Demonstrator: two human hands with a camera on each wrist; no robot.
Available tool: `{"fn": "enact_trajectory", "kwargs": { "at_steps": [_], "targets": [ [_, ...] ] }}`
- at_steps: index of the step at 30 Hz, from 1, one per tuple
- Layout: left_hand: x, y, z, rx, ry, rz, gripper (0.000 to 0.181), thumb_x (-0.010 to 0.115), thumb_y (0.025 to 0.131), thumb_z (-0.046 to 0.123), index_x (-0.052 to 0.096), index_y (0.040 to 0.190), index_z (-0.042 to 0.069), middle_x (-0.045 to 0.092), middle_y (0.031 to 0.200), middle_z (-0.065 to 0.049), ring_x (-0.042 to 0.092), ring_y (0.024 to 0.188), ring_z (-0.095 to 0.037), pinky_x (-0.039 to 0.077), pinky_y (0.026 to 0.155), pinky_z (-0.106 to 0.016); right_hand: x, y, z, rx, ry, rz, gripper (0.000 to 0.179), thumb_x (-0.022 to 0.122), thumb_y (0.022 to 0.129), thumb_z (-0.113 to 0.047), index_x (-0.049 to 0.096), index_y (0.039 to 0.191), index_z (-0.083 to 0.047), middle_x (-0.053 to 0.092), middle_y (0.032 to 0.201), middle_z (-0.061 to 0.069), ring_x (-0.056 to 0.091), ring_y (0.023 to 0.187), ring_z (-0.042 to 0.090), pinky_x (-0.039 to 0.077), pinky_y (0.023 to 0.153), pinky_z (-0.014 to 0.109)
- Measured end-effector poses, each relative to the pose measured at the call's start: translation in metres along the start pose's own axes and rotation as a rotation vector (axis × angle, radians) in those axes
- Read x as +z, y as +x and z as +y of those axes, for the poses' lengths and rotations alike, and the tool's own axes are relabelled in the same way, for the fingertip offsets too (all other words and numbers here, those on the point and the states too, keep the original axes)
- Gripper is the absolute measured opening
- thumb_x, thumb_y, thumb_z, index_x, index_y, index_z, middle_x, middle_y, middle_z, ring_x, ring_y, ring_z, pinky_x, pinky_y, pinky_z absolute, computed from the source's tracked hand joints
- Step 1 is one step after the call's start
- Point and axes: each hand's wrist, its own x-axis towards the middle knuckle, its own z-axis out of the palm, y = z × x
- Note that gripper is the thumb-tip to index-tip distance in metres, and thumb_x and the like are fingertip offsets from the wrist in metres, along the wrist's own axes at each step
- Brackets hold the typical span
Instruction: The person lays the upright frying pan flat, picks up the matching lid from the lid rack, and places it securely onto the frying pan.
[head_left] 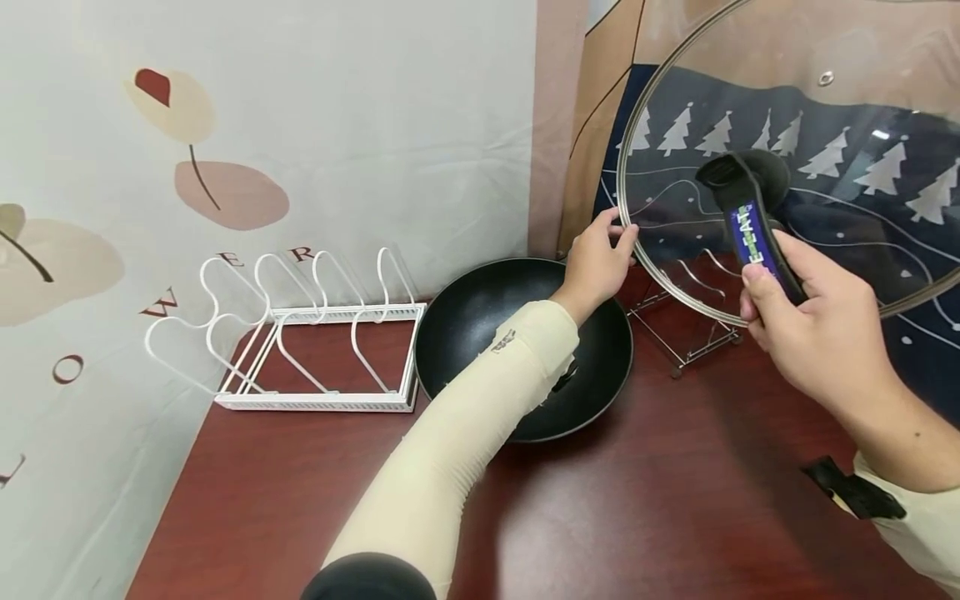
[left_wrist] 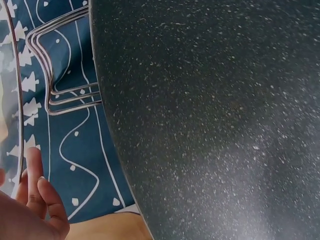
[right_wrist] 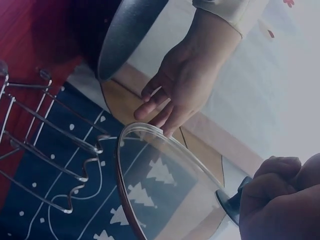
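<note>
A large glass pot lid (head_left: 825, 217) with a metal rim stands tilted above the table at the right. My right hand (head_left: 832, 333) grips its black handle (head_left: 757, 242), which bears a blue label. At the rim's left edge, my left hand (head_left: 596, 267) pinches the lid, thumb and fingers on opposite sides in the left wrist view. Beneath the left forearm sits a black wok (head_left: 480, 325) on the table, partly covered by the sleeve. Behind the lid is a small metal wire rack (head_left: 690, 354), also visible in the right wrist view (right_wrist: 45, 135).
A white rack (head_left: 315, 402) with several looped dividers stands left of the wok. The dark red table (head_left: 645, 508) meets a patterned curtain (head_left: 375, 125) at the back. A dark blue cloth with tree prints (head_left: 922, 367) hangs at the right.
</note>
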Motion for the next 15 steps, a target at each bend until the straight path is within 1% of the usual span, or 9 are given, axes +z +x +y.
{"fn": "enact_trajectory", "kwargs": {
  "at_steps": [2,6,8,11,15],
  "targets": [
    [-0.002,-0.002,-0.001,0.004,-0.025,-0.002,0.047,0.052,0.105,0.033,0.044,0.149,0.018,0.069,0.126,0.000,0.075,0.081,-0.008,0.053,0.075,-0.018,0.001,0.000,-0.001,0.006,0.019,-0.003,0.021,0.060,0.098,-0.007,0.063,0.119,-0.008,0.054,0.065,-0.006,0.045,0.042,0.003,0.038,0.041,0.018],
    [-0.007,-0.005,-0.002,0.020,-0.064,0.005,0.049,0.053,0.105,0.031,0.042,0.150,0.016,0.069,0.125,-0.003,0.076,0.084,-0.014,0.054,0.073,-0.017,0.003,0.000,-0.004,0.004,0.039,-0.002,0.014,0.059,0.099,-0.008,0.064,0.111,-0.012,0.054,0.065,-0.005,0.045,0.042,0.004,0.037,0.041,0.020],
    [-0.009,-0.007,-0.003,0.025,-0.065,0.012,0.050,0.053,0.104,0.031,0.042,0.150,0.017,0.069,0.124,-0.003,0.075,0.083,-0.013,0.053,0.074,-0.017,0.003,0.000,-0.005,0.000,0.044,0.002,0.012,0.059,0.099,-0.008,0.064,0.108,-0.014,0.055,0.064,-0.005,0.045,0.042,0.004,0.036,0.041,0.020],
    [-0.013,-0.010,-0.005,0.030,-0.061,0.030,0.049,0.055,0.103,0.030,0.044,0.150,0.017,0.070,0.121,-0.002,0.075,0.079,-0.010,0.053,0.074,-0.017,0.004,0.000,-0.007,-0.001,0.051,-0.005,0.009,0.059,0.099,-0.009,0.063,0.106,-0.014,0.055,0.064,-0.005,0.046,0.044,0.004,0.037,0.041,0.020],
    [-0.019,-0.014,-0.008,0.040,-0.064,0.045,0.049,0.057,0.103,0.028,0.045,0.149,0.016,0.071,0.117,-0.003,0.075,0.080,-0.013,0.052,0.072,-0.017,0.006,-0.001,-0.010,0.005,0.068,-0.021,0.008,0.058,0.100,-0.009,0.063,0.106,-0.011,0.056,0.064,-0.004,0.047,0.045,0.006,0.038,0.042,0.020]
  ]
}}
